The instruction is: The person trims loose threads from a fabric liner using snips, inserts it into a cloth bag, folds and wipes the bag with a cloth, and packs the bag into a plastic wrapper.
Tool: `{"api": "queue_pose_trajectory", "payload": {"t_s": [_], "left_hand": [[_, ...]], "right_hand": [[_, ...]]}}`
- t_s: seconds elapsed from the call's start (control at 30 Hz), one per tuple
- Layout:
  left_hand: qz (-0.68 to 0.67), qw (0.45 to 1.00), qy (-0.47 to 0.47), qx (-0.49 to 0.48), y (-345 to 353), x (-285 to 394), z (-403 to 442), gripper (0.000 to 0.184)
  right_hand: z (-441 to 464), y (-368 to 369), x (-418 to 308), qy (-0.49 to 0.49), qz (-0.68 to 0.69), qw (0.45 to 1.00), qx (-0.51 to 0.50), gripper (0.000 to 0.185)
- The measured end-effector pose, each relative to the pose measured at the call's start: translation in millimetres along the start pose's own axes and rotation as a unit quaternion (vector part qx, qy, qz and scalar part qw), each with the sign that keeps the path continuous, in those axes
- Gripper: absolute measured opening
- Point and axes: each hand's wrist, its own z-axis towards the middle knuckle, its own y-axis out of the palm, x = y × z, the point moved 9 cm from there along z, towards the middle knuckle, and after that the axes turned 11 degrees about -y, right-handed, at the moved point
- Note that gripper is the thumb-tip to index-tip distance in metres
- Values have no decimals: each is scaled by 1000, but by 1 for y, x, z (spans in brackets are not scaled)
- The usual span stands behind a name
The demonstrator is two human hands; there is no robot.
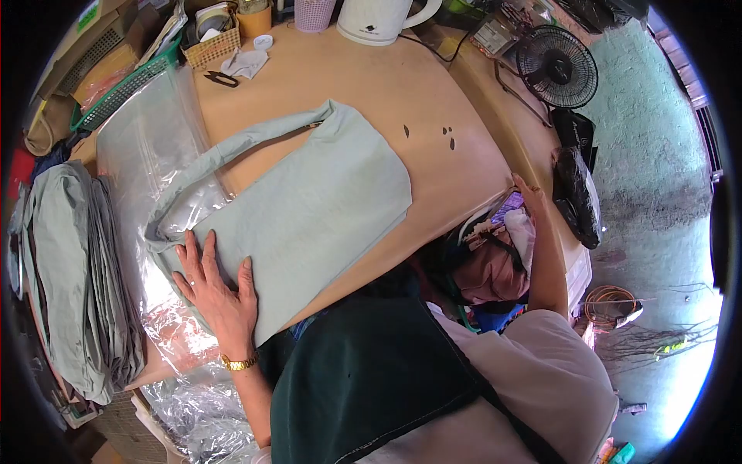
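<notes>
A pale grey-green cloth bag point(332, 178) with a long shoulder strap point(239, 139) lies flat across the table. My left hand point(219, 298) presses down on the bag's near left part, fingers spread, with a ring and a gold watch on that arm. Over at the table's right corner, my right hand point(532, 197) rests against the edge with its visible fingers stretched out; part of it is hidden. Clear plastic sleeves point(147, 139) lie partly under the strap at the left.
Folded grey-green cloth point(69, 271) is stacked at the left. Black thread snips point(222, 79), a wicker basket point(212, 48) and a white kettle point(372, 22) stand along the back. A fan point(556, 66) is at the right. Stuffed fabrics point(491, 271) fill a space below the table's edge.
</notes>
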Motion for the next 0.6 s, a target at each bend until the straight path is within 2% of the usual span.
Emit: {"api": "queue_pose_trajectory", "payload": {"t_s": [0.13,0.33,0.43,0.53,0.6], "left_hand": [[5,1000,2,3,-1,1,0,59],[-9,1000,-1,-3,0,-1,0,60],[-11,1000,1,-1,0,-1,0,60],[-10,1000,2,-1,0,-1,0,60],[-9,1000,5,1,0,-1,-1,60]], "right_hand": [[11,1,17,13,-43,999,3,72],[5,1,2,-24,-17,1000,-9,74],[-4,-4,-14,-23,-26,999,3,66],[14,3,7,-70,16,997,26,69],[17,1,14,-45,-19,999,25,69]]}}
